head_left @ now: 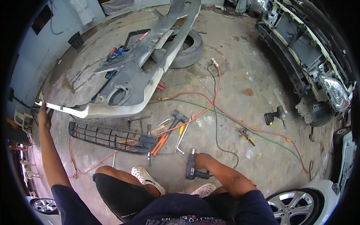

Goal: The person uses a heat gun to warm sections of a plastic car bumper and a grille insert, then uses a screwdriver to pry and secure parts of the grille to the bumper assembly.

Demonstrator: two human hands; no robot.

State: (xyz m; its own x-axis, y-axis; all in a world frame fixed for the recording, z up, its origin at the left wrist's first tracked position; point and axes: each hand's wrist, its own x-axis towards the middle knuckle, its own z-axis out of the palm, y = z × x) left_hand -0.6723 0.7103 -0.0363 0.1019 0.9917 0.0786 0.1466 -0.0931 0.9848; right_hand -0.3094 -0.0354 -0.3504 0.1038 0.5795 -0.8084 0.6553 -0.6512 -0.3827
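A large car bumper [140, 84], grey inside with a white outer edge, stretches from the left toward the far middle. With my arm stretched out, my left hand [44, 117] grips its near left tip. Close to my feet, my right hand [204, 160] is curled against the barrel of a dark heat gun [190, 168], its metal nozzle pointing away from me. The fingers on that side are mostly hidden, and the gun's handle sticks out below the hand. A black lower grille [108, 138] lies on the floor between me and the bumper.
Beyond the bumper's middle lies a tire [183, 52]. A hammer [180, 117], orange-handled cutters [160, 144] and other tools surround the grille's right end. Red and green hoses [258, 131] cross the floor. A cordless drill [275, 117] lies near the stripped car front [296, 56].
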